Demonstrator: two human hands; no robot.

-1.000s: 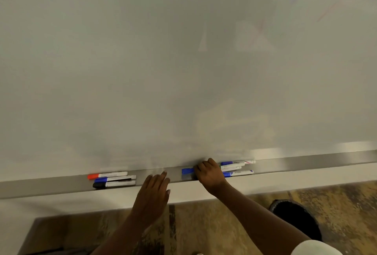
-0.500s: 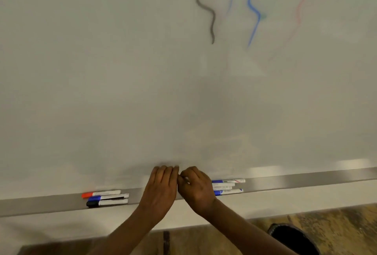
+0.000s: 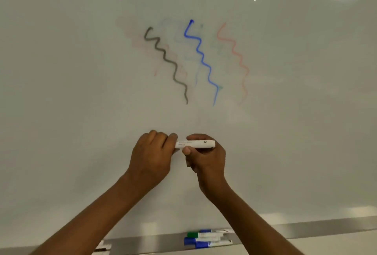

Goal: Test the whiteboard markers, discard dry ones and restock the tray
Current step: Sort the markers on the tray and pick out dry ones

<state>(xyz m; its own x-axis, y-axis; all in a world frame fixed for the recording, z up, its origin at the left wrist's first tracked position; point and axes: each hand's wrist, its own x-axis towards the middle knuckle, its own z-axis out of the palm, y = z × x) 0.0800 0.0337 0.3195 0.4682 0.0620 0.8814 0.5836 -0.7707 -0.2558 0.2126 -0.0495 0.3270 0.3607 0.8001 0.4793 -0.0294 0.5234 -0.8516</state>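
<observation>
We see one white marker (image 3: 194, 144) lying flat and sideways in front of the whiteboard (image 3: 81, 91). The left hand (image 3: 152, 156) is wrapped round its left end, which is hidden, and the right hand (image 3: 204, 156) pinches its middle. Down low, a small pile of markers (image 3: 206, 238) with green and blue caps lies in the long grey tray (image 3: 153, 243), caps to the left. On the board we see a dark grey line (image 3: 169, 62), a bright blue line (image 3: 204, 60) and a pale red line (image 3: 236, 54), all wavy.

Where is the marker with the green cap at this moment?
The green-capped marker lies on the tray at the bottom of the head view, just right of centre, among the blue-capped markers.
</observation>
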